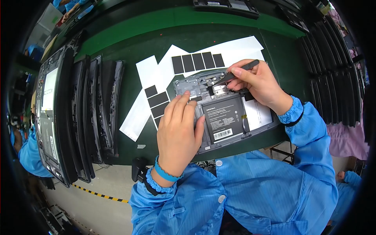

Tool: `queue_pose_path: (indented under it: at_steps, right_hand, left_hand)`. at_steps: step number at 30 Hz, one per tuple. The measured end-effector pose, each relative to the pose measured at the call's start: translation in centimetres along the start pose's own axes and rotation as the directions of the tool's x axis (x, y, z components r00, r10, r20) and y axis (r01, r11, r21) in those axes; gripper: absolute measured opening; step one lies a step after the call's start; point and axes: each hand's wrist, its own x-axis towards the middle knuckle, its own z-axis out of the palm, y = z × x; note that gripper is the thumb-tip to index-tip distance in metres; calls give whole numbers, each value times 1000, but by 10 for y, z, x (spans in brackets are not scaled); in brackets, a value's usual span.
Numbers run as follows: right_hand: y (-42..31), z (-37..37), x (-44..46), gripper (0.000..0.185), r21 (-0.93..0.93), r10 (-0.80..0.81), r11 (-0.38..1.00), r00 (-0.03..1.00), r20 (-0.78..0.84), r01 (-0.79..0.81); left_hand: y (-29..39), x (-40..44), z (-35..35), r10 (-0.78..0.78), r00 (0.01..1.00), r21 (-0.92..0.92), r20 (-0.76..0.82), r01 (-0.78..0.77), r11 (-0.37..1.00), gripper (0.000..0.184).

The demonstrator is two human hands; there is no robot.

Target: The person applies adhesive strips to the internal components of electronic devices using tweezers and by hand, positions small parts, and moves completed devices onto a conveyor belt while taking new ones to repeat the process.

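An opened electronic device [199, 147], which looks like a laptop or tablet housing, lies on the bench with its insides facing up. My right hand [256, 80] is closed around black tweezers [244, 69], whose tips point down at the upper middle of the board. A small black piece [210, 91] shows near the tips; whether they grip it I cannot tell. My left hand [176, 125] lies flat on the housing's left side, fingers stretched out, fingertips beside a black strip [195, 98]. A black battery [222, 119] with printed text and a barcode fills the lower middle of the device.
White sheets with black rectangular stickers [197, 61] lie behind the device, and more stickers [158, 102] are on its left. Similar housings [88, 113] stand in a row at left; dark panels [333, 74] are racked at right. A co-worker's blue sleeve [33, 154] shows at far left.
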Motion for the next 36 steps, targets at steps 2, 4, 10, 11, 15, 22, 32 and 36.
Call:
queue_pose_path:
  at_steps: [2, 4, 10, 11, 15, 22, 32, 36]
  right_hand:
    - [1, 1, 1, 29, 0, -5, 1000, 999, -31, 5]
    - [3, 2, 2, 30, 5, -6, 1000, 999, -50, 6]
    - [5, 2, 3, 32, 9, -8, 1000, 998, -61, 8]
    - [4, 3, 3, 32, 5, -5, 1000, 998, -62, 5]
    - [4, 4, 2, 32, -16, -11, 1000, 998, -68, 9]
    - [7, 4, 3, 32, -7, -28, 1000, 997, -70, 27]
    - [7, 11, -1, 28, -18, -129, 992, 983, -127, 128]
    - [-4, 15, -4, 29, -113, -141, 986, 981, -136, 126]
  left_hand:
    - [0, 0, 0, 4, 1000, 5, -3, -4, 1000, 34]
    - [1, 0, 0, -21, 1000, -29, 6, 21, 999, 34]
    - [1, 0, 0, -33, 999, -43, 10, 33, 999, 33]
    - [1, 0, 0, -32, 999, -42, 9, 32, 999, 33]
    - [5, 3, -2, -29, 999, -1, 30, 30, 1000, 38]
    - [10, 10, 8, 57, 998, 70, 27, -59, 996, 64]
    - [16, 17, 20, 13, 1000, 178, -18, -9, 984, 70]
    - [14, 23, 14, 39, 992, 155, -123, -20, 988, 50]
